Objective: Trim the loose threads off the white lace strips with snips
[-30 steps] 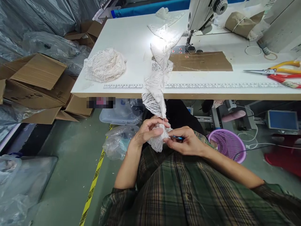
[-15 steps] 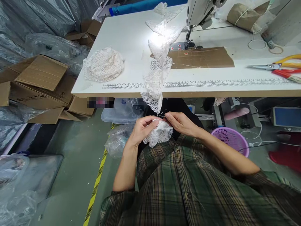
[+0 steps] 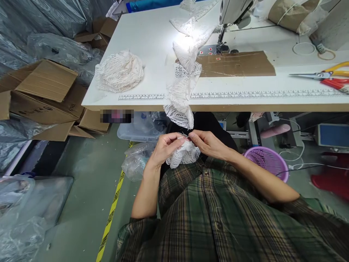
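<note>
Over my lap, my left hand (image 3: 167,147) pinches the top edge of a gathered white lace piece (image 3: 182,154). Close against it, my right hand (image 3: 208,143) is closed at the same edge, its thumb and finger pressed together; whatever small item they grip is too hidden to name. A long white lace strip (image 3: 180,87) lies across the table and hangs over its front edge, its end just above my fingers. To the left on the tabletop sits a bundle of white lace (image 3: 120,71).
The white table (image 3: 152,72) carries a sewing machine (image 3: 234,12), a cardboard strip (image 3: 237,64) and scissors (image 3: 321,75). A purple basket (image 3: 265,160) stands below at right. Open cardboard boxes (image 3: 43,98) and a plastic bag (image 3: 136,163) are at left.
My right hand has shifted slightly left, nearer my left fingertips. The dark thin item between my hands hardly shows now. The hanging lace end has swung slightly right, and the view has shifted a little.
</note>
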`<state>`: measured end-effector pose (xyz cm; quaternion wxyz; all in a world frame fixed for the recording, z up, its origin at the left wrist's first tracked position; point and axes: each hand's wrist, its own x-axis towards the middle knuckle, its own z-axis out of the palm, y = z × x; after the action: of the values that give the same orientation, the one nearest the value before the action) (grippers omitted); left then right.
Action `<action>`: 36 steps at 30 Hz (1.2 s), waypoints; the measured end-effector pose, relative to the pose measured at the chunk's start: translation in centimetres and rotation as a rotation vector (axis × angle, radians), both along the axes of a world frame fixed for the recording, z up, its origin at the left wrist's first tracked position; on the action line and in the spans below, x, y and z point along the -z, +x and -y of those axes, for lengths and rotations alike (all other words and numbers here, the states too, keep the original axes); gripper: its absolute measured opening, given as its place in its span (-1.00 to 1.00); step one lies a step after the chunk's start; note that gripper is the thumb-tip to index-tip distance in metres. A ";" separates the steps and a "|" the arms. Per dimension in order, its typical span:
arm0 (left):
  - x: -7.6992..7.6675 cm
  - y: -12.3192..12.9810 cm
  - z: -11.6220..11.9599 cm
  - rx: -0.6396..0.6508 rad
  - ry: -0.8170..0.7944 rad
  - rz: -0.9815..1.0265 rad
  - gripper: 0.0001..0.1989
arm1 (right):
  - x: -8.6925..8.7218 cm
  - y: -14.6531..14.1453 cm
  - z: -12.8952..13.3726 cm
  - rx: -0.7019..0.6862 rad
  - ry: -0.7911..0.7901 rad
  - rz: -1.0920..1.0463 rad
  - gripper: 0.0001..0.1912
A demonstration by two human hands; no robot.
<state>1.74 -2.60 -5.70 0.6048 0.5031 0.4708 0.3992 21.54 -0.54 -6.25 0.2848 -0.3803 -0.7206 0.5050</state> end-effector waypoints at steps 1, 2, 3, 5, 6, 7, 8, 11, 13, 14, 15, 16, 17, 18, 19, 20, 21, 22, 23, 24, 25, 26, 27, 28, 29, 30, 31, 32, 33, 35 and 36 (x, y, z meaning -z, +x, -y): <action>0.1 0.0 0.0 0.006 -0.001 -0.003 -0.77 | -0.1 -0.2 -0.1 -0.002 0.006 -0.009 -0.47; 0.1 0.0 0.0 0.010 -0.003 -0.008 -0.77 | -0.1 -0.3 -0.1 -0.001 0.009 -0.011 -0.47; 0.2 0.0 0.0 0.011 -0.004 -0.014 -0.76 | 0.0 -0.5 -0.2 0.004 0.009 -0.007 -0.47; 0.3 0.0 0.0 0.007 -0.002 -0.021 -0.75 | 0.2 -0.6 -0.2 0.034 0.000 0.011 -0.47; 0.4 0.0 0.0 0.005 0.002 -0.019 -0.75 | 0.4 -0.6 -0.1 0.057 -0.008 0.011 -0.47; 0.5 0.1 0.1 0.001 0.008 -0.016 -0.75 | 0.5 -0.6 0.0 0.075 -0.021 -0.004 -0.48; 0.6 0.2 0.1 -0.003 0.013 -0.014 -0.75 | 0.7 -0.5 0.1 0.086 -0.040 -0.035 -0.50; 1.4 0.6 0.0 0.005 0.017 0.014 -0.73 | 1.0 -0.3 0.7 0.078 -0.134 -0.164 -0.53; 2.2 0.8 0.0 0.003 0.016 0.036 -0.66 | 0.9 0.1 1.0 0.074 -0.211 -0.198 -0.52; 2.6 0.7 -0.1 -0.011 0.017 0.032 -0.61 | 0.8 0.4 1.1 0.081 -0.243 -0.195 -0.52; 3.0 0.6 -0.1 -0.033 0.016 0.011 -0.55 | 0.7 0.8 1.2 0.090 -0.268 -0.186 -0.53; 3.4 0.4 -0.1 -0.056 0.011 -0.025 -0.49 | 0.6 1.4 1.2 0.101 -0.285 -0.178 -0.55; 3.8 0.1 -0.2 -0.075 0.006 -0.070 -0.45 | 0.4 2.0 1.2 0.117 -0.295 -0.173 -0.57; 4.2 -0.2 -0.2 -0.079 0.001 -0.121 -0.43 | 0.3 2.7 1.1 0.137 -0.300 -0.174 -0.59; 4.6 -0.6 -0.2 -0.071 0.001 -0.172 -0.43 | 0.2 3.3 1.0 0.157 -0.300 -0.177 -0.61; 4.9 -1.0 -0.2 -0.055 0.007 -0.223 -0.45 | 0.2 3.9 0.9 0.181 -0.298 -0.182 -0.62; 5.2 -1.3 -0.2 -0.042 0.017 -0.273 -0.49 | 0.2 4.4 0.8 0.207 -0.294 -0.186 -0.64; 5.5 -1.6 -0.2 -0.039 0.028 -0.319 -0.52 | 0.3 4.9 0.7 0.235 -0.290 -0.191 -0.65; 5.7 -1.8 -0.3 -0.050 0.037 -0.357 -0.53 | 0.5 5.2 0.6 0.261 -0.285 -0.198 -0.65; 5.8 -2.0 -0.3 -0.072 0.040 -0.379 -0.51 | 0.7 5.5 0.5 0.285 -0.280 -0.211 -0.65; 5.8 -2.1 -0.3 -0.098 0.036 -0.379 -0.47 | 0.9 5.8 0.5 0.306 -0.275 -0.230 -0.65; 5.6 -2.2 -0.2 -0.117 0.024 -0.353 -0.43 | 1.1 6.0 0.4 0.323 -0.268 -0.253 -0.64; 5.3 -2.1 -0.1 -0.119 0.003 -0.301 -0.40 | 1.2 6.1 0.3 0.339 -0.260 -0.278 -0.64; 4.8 -2.1 0.0 -0.102 -0.022 -0.228 -0.36 | 1.3 6.3 0.2 0.358 -0.250 -0.300 -0.63; 4.2 -2.0 0.2 -0.072 -0.048 -0.144 -0.33 | 1.3 6.4 0.1 0.382 -0.236 -0.312 -0.62; 3.5 -1.8 0.4 -0.036 -0.069 -0.061 -0.30 | 1.3 6.5 -0.1 0.414 -0.213 -0.314 -0.61; 2.7 -1.6 0.6 0.003 -0.087 0.008 -0.28 | 1.2 6.5 -0.3 0.449 -0.182 -0.306 -0.60; 2.0 -1.4 0.8 0.039 -0.098 0.059 -0.28 | 1.1 6.4 -0.5 0.485 -0.142 -0.291 -0.59; 1.3 -1.1 1.0 0.071 -0.106 0.092 -0.27 | 1.0 6.2 -0.7 0.517 -0.095 -0.276 -0.58; 0.2 -0.4 1.4 0.125 -0.116 0.114 -0.28 | 1.0 5.4 -1.1 0.547 -0.011 -0.268 -0.58; -0.2 0.0 1.5 0.142 -0.117 0.112 -0.30 | 1.2 4.8 -1.1 0.538 0.015 -0.277 -0.57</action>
<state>1.76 -4.09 -5.54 0.6851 0.4760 0.4221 0.3548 26.32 0.60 -7.41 0.5067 -0.4831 -0.5517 0.4532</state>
